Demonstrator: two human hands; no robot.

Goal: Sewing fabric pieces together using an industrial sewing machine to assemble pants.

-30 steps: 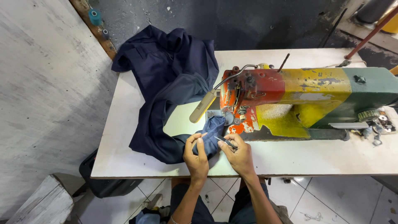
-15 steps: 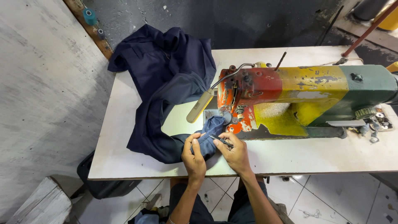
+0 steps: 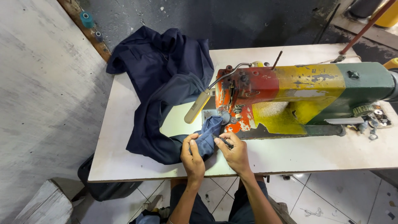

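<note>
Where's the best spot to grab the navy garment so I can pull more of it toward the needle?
Probably the loose fold left of the sewing machine, coming from the table's left edge. There the cloth lies bunched and raised, free of the machine; the end near the needle is already pinched by the left hand and right hand.

Background stuff: a teal thread spool [image 3: 87,19] sits on a wooden plank [image 3: 83,29] leaning along the grey wall. Small metal bits [image 3: 375,120] are scattered at the table's [image 3: 315,155] right edge. There's a yellow container [image 3: 387,14] top right and a white tiled floor [image 3: 331,199] below.
</note>
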